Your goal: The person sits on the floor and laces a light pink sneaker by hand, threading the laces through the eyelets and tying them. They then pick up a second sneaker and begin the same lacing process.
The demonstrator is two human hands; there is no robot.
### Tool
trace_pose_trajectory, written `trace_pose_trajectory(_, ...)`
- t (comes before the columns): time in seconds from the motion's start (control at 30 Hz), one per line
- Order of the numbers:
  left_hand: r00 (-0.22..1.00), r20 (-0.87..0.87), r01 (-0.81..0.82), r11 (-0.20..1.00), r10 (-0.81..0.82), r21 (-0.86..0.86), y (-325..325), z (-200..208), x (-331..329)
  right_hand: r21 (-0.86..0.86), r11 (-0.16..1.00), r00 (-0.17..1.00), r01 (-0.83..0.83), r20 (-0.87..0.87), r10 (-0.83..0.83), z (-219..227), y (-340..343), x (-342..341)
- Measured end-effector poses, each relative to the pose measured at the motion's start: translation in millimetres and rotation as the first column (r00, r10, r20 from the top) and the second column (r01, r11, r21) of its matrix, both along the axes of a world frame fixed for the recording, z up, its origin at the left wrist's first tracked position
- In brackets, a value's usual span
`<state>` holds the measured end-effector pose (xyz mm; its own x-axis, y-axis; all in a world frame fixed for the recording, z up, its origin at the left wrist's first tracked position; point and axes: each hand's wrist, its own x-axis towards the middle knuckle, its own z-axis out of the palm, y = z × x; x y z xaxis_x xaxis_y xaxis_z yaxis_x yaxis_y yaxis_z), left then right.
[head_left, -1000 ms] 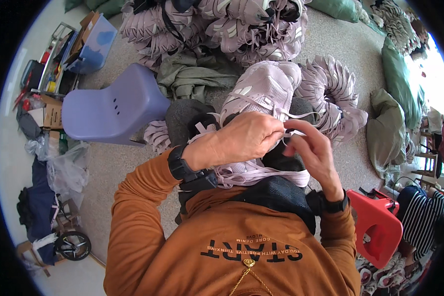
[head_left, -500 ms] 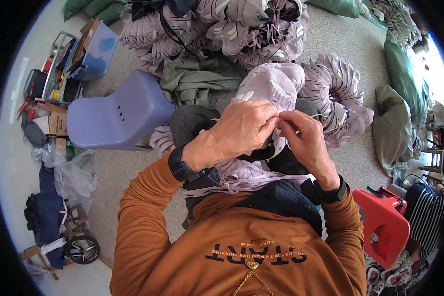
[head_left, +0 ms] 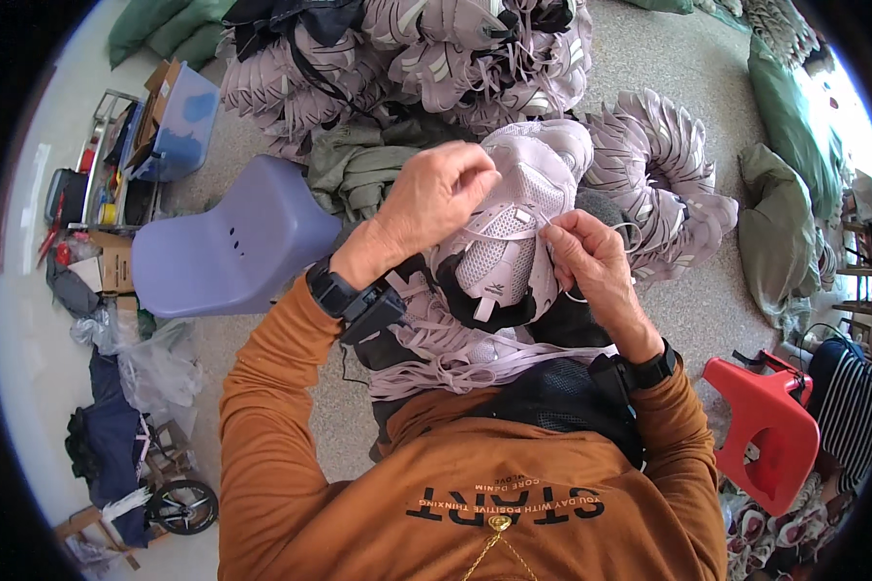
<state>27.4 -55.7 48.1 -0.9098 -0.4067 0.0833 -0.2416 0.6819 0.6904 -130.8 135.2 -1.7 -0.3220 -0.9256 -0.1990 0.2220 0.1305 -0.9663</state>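
Note:
A pale pink shoe upper (head_left: pixel 499 261) lies over my knees, its mesh side and black lining showing and its heel end toward me. My right hand (head_left: pixel 596 257) is at its right edge, thumb and fingertips pinching a thin light shoelace (head_left: pixel 539 229) that runs across the eyelet area. Above the upper's left side is my left hand (head_left: pixel 441 194), fingers curled together; whatever they may hold is hidden. A loose bundle of pink laces (head_left: pixel 455 374) rests across my lap, just below the upper. More pink uppers (head_left: pixel 538 145) lie directly beyond it.
Stacked pink uppers (head_left: pixel 300 73) fill the far middle, and a curved row of them (head_left: pixel 664 155) lies to the right. A purple plastic chair (head_left: pixel 223 242) stands left, a red stool (head_left: pixel 761 426) right. Green sacks (head_left: pixel 794 126) line the far right; a blue bin (head_left: pixel 189 121) sits far left.
My hands, together over the upper before, have parted. The left has moved up and left; the right has shifted slightly right with the lace. The upper's front is now uncovered.

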Motion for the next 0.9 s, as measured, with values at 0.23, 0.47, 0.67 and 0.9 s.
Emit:
trace_pose_trajectory(0.23, 0.993, 0.085, -0.106, 0.962, 0.087, 0.252, -24.7, -31.2, -13.1, -0.026, 0.999, 0.999, -0.044, 0.030, 0.045, -5.3, 1.0, 0.2)
trace_pose_trajectory(0.47, 0.998, 0.039, -0.052, 0.912, 0.039, 0.407, -32.3, -34.7, -11.8, -0.012, 0.993, 0.980, -0.114, -0.167, 0.111, 10.7, 0.6, 4.4)
trace_pose_trajectory(0.67, 0.999, -0.046, 0.032, 0.944, -0.018, 0.327, -15.4, -18.2, -15.5, 0.018, 0.995, 0.995, -0.094, -0.038, 0.094, -4.5, 2.6, -2.7)
trace_pose_trajectory(0.9, 0.938, -0.270, 0.342, 0.729, -0.219, 0.594, -15.6, -0.6, -1.0, 0.011, 1.000, 0.998, -0.022, -0.064, 0.023, -8.0, 0.1, 3.4)
